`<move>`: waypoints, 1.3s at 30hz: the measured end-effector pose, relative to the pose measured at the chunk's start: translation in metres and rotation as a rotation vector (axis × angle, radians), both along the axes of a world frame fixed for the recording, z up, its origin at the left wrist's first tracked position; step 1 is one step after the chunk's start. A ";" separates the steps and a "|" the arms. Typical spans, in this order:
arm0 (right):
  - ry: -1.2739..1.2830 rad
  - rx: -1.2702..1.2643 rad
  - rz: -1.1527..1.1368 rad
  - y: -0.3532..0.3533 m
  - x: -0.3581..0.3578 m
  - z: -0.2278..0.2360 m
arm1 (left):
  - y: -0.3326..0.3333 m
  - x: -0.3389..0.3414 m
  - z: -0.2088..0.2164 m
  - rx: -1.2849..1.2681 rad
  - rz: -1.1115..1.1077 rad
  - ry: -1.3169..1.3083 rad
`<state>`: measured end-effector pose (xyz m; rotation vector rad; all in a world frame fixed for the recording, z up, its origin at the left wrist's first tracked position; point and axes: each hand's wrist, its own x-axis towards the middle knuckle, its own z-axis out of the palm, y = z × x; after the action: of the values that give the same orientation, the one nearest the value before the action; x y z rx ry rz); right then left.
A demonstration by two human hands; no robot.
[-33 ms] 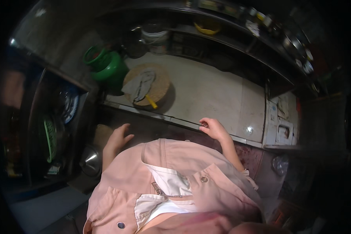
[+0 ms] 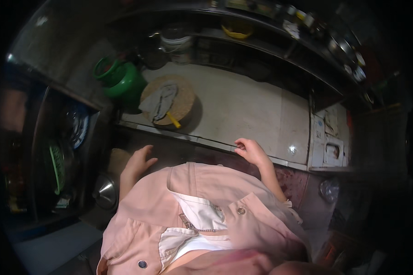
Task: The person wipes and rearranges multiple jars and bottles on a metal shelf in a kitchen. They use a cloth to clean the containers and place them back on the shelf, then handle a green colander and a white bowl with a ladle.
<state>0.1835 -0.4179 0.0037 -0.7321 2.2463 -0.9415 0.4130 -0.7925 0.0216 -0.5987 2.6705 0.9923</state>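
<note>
My left hand [image 2: 140, 157] hangs in front of the counter with nothing in it, thumb held apart from the fingers. At the counter's front edge is my right hand [image 2: 250, 151], fingers loosely curled with a gap to the thumb and nothing visible between them. Whether it touches the edge I cannot tell. Beyond my left hand, a round chopping board [image 2: 186, 94] rests on the pale tiled counter [image 2: 243, 103]. A greyish-white cloth [image 2: 163, 98] lies crumpled on the board. Next to it is a yellow handle [image 2: 174, 120]; the rest of that tool is hard to make out.
A green gas cylinder [image 2: 124, 82] stands left of the board. Behind are a white bucket [image 2: 176, 46] and a dark shelf holding a yellow basket [image 2: 237, 30]. A gas stove [image 2: 333, 153] appears at right. On the left, a rack holds a green basket [image 2: 56, 169] near a metal lid [image 2: 106, 191].
The counter and the things on it appear slightly farther left in the picture, as my view has turned a little. Both hands keep their pose.
</note>
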 end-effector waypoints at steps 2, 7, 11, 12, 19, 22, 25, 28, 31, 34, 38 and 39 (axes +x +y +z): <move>0.009 -0.031 -0.088 0.052 -0.013 -0.005 | 0.036 -0.039 0.003 -0.003 -0.080 -0.033; -0.052 -0.074 -0.258 0.131 -0.028 -0.006 | 0.083 -0.136 0.015 -0.065 -0.213 0.087; -0.037 -0.127 -0.371 0.171 -0.057 -0.009 | 0.114 -0.224 0.016 -0.088 -0.347 0.037; -0.045 -0.136 -0.397 0.179 -0.064 -0.011 | 0.123 -0.244 0.014 -0.119 -0.383 0.037; -0.043 -0.109 -0.581 0.220 -0.159 -0.030 | 0.170 -0.418 -0.030 -0.007 -0.604 0.054; -0.095 -0.106 -0.616 0.210 -0.255 -0.034 | 0.168 -0.521 -0.054 -0.010 -0.640 -0.015; -0.142 -0.078 -0.578 0.181 -0.362 -0.024 | 0.151 -0.620 -0.060 -0.009 -0.630 -0.058; -0.218 -0.055 -0.499 0.158 -0.467 -0.002 | 0.134 -0.712 -0.051 0.033 -0.582 -0.086; -0.175 -0.079 -0.507 0.143 -0.542 0.015 | 0.120 -0.780 -0.034 -0.009 -0.554 -0.114; -0.194 -0.118 -0.526 0.142 -0.591 0.024 | 0.118 -0.831 -0.017 -0.015 -0.573 -0.083; -0.251 0.064 -0.543 0.165 -0.646 0.040 | 0.140 -0.878 0.001 0.036 -0.587 -0.076; -0.197 -0.031 -0.505 0.169 -0.663 0.044 | 0.147 -0.889 0.005 0.044 -0.590 -0.084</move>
<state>-0.4796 -0.2492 0.0479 -0.0664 2.2803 -1.2210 -0.4764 -0.6455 0.0270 0.1575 2.4992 0.8203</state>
